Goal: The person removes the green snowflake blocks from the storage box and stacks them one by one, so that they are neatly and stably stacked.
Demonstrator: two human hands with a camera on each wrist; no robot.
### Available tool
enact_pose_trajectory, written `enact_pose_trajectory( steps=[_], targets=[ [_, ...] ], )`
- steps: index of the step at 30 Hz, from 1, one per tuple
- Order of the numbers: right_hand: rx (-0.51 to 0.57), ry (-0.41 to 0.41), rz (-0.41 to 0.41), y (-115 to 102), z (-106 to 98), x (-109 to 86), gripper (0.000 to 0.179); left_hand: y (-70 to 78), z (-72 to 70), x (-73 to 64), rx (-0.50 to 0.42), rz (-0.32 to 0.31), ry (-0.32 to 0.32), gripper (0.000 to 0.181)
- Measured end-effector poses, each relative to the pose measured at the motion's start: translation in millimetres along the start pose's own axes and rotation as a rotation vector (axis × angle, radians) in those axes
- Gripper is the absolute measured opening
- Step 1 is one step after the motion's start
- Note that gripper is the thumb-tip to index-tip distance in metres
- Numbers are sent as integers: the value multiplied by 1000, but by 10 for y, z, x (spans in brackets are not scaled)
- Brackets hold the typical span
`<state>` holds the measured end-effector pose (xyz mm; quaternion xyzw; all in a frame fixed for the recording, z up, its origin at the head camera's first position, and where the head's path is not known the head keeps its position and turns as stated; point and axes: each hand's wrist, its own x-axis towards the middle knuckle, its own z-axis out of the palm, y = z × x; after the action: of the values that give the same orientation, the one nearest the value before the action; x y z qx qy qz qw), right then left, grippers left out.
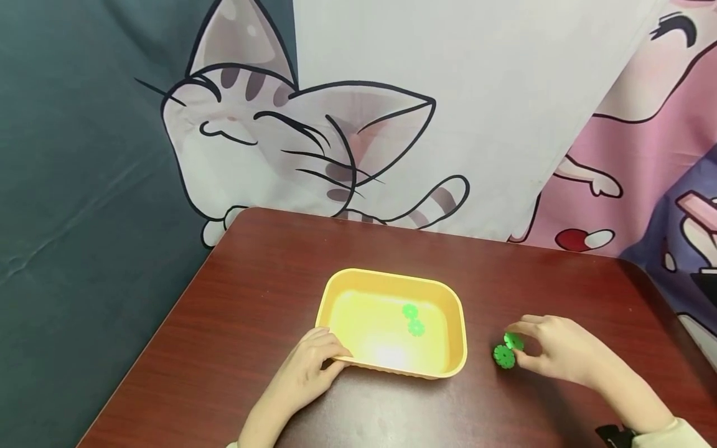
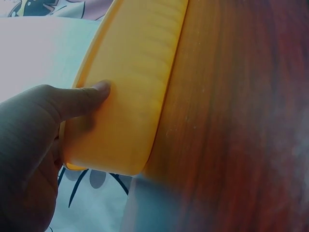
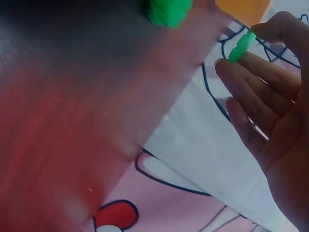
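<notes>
A yellow plastic bin (image 1: 450,348) stands on the table, and my left hand (image 1: 308,367) grips its near left corner. In the left wrist view the thumb of the left hand (image 2: 36,125) presses the bin's outer wall (image 2: 125,106), while the fingers are mostly hidden behind the rim. To the right of the bin, my right hand (image 1: 560,348) pinches a green notched disc (image 3: 242,46) between thumb and fingertips. Another green notched disc (image 1: 504,356) is just beside it, on the table. Inside the bin lie two more green discs (image 1: 416,327), close together.
The dark red wooden table (image 1: 252,298) has rounded far corners. Behind it hangs a cloth backdrop (image 1: 482,74) with cartoon cats. A black band (image 1: 615,435) is around the right wrist, by the sleeve.
</notes>
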<state>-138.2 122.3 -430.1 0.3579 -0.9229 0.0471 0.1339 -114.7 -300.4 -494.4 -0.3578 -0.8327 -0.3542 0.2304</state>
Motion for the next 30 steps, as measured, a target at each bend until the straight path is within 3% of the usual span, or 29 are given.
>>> enact_pose_trajectory(
  steps=[6, 14, 20, 30],
  targets=[
    [-31, 14, -37, -19, 120, -42, 29, -16, 6, 2, -3, -1, 16, 18],
    [-137, 28, -15, -29, 244, -91, 28, -24, -2, 11, 14, -24, -13, 17],
    [-147, 11, -13, -32, 315, -74, 29, -14, -1, 20, 25, -47, -43, 15],
    [-148, -54, 3, -18, 360, -68, 29, -9, 0, 15, 10, 11, -1, 17]
  ],
)
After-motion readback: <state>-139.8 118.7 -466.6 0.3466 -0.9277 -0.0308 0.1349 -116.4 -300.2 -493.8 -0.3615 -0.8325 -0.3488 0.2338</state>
